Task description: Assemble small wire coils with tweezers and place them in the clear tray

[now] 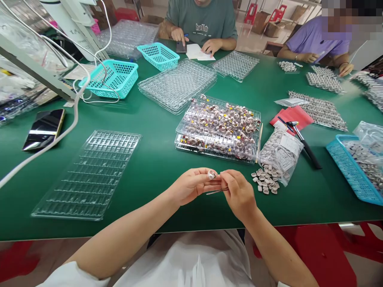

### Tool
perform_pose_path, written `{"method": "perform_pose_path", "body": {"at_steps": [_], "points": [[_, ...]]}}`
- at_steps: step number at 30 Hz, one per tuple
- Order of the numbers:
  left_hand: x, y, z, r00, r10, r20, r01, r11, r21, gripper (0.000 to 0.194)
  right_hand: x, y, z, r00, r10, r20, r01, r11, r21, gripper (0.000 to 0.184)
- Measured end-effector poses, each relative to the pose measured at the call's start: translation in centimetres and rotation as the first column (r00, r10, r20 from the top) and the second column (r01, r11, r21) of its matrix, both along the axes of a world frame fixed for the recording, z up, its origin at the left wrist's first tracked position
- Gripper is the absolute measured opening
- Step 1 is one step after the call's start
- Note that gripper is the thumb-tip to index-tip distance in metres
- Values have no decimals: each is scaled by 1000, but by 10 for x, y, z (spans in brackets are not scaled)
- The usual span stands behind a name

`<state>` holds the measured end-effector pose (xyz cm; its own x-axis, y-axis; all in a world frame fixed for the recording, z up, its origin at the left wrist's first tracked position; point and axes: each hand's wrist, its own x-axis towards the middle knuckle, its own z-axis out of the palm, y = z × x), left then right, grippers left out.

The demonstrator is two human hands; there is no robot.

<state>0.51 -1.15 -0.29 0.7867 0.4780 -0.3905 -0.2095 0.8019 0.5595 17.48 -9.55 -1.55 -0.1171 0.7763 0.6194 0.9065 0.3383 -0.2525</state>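
Above the green table (160, 137), the left hand (191, 186) holds a small shiny piece (212, 174) near its thumb, and the right hand (241, 195), with its fingertips just beside, holds a thin metal tool (216, 192). Beyond the hands lies a clear tray (178, 144) full of small parts (226, 119), and to its right are a plastic bag (278, 153), a heap of pale pieces (265, 180) and a hammer (305, 146). On the left lie a flat tray (86, 175) and a phone (44, 129), while across the table one person in green (191, 20) has a hand on white paper (196, 52).
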Motion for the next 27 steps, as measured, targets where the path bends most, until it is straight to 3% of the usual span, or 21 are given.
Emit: {"method": "perform_pose_path", "body": {"at_steps": [3, 8, 12, 16, 21, 27], "points": [[-2, 1, 2, 999, 26, 32, -26, 1000, -9, 14, -4, 3, 0, 995, 98, -19, -98, 995, 11, 33], [-5, 3, 2, 995, 97, 28, -98, 995, 31, 12, -7, 7, -4, 957, 192, -216, -184, 981, 58, 38], [-5, 0, 2, 988, 129, 81, -137, 985, 101, 9, -10, 8, -1, 943, 98, -317, -89, 995, 43, 42], [-5, -1, 2, 987, 116, 107, -130, 982, 137, 11, -11, 7, 2, 949, -34, -315, 45, 999, 28, 40], [-5, -1, 3, 985, 105, 137, -126, 980, 152, 14, -8, 5, 2, 958, -45, -282, 65, 996, 61, 36], [-7, -5, 0, 993, 96, 62, -109, 961, 255, 13, -6, 3, 0, 970, -7, -244, 33, 994, 103, 38]]}}
